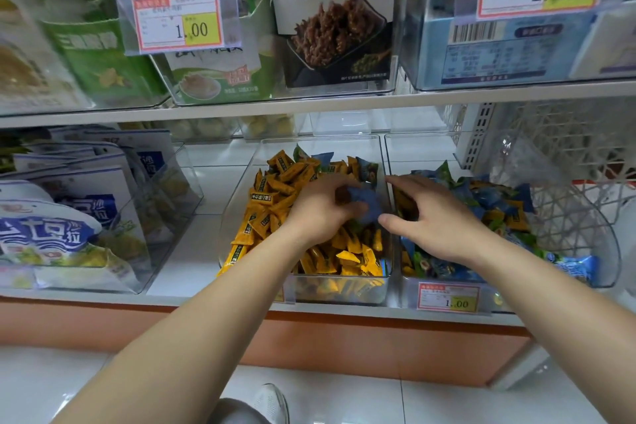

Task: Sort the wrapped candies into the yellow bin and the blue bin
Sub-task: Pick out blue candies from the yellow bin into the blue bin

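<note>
Two clear bins stand side by side on the lower shelf. The yellow bin on the left holds mostly yellow wrapped candies, with a few blue ones at its back. The blue bin on the right holds blue candies mixed with some yellow ones. My left hand is in the yellow bin, its fingers curled round a blue wrapped candy. My right hand hovers over the left part of the blue bin with fingers spread, and I see nothing in it.
A clear bin of blue-and-white snack bags stands to the left on the same shelf. The upper shelf juts out above the bins with price tags. A white wire basket sits at the right. My shoe shows on the tiled floor.
</note>
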Demonstrator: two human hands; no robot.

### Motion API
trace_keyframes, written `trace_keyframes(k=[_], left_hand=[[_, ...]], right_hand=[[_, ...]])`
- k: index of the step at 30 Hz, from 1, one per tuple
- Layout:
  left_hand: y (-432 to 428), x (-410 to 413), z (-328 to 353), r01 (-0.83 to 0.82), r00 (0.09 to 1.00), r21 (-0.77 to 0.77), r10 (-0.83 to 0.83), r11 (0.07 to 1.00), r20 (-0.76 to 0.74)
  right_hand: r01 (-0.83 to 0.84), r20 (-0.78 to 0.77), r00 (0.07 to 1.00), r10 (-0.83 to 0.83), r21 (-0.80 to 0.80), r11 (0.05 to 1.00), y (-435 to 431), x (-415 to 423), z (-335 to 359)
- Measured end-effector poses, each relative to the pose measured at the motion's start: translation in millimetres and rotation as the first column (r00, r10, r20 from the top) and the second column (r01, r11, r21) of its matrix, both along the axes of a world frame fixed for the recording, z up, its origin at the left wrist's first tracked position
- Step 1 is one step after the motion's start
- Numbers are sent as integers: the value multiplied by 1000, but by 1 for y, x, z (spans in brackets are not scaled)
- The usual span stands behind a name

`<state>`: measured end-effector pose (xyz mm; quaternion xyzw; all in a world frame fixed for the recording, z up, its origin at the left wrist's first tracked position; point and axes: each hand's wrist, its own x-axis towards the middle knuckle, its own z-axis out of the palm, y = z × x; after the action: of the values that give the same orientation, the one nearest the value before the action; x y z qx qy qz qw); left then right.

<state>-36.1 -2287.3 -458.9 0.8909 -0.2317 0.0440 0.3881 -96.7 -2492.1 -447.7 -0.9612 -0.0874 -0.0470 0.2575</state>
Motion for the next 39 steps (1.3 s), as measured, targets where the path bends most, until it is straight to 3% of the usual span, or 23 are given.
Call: trace_keyframes(k=[4,8,14,19,23,25,27,29,30,32,35,37,39], left_hand=[[-4,-9,17,-62,995,-266,39,962,-89],[-7,-17,23,-69,982,-362,-1,929,-188],[-9,-24,24,-43,979,-375,-37,926,-203],[-11,-24,28,-56,978,-392,-28,918,-206],[-3,-16,26,-113,987,-366,62,924,-150],[4,-11,21,-91,994,-266,71,960,-83],[7,-5,18,-66,997,-168,61,984,-38],[5,5,18,-52,999,-51,51,997,-13],[3,12,19,-50,999,29,50,998,2],[-3,28,22,-73,997,189,68,979,35],[-18,54,27,-98,993,264,76,960,92],[-29,72,25,-75,992,296,42,952,119],[-39,89,19,-34,996,349,3,937,88]], right_hand=[[-31,129,991,19,91,995,9,-2,7],[-45,151,988,-5,327,944,17,-2,10],[-28,71,998,-2,422,906,17,3,8],[-43,87,996,-9,579,814,19,7,8],[38,187,960,-209,652,757,4,10,14],[80,280,923,-264,533,842,-11,6,12],[175,323,918,-232,195,965,-28,3,3],[233,202,958,-202,-143,962,-39,3,-7],[246,124,967,-224,-216,945,-42,4,-10],[296,50,955,-292,-229,927,-42,6,-11],[335,170,936,-308,-158,929,-35,11,-5],[228,220,954,-205,-81,970,-22,13,0],[113,176,979,-104,-39,993,-5,15,-2]])
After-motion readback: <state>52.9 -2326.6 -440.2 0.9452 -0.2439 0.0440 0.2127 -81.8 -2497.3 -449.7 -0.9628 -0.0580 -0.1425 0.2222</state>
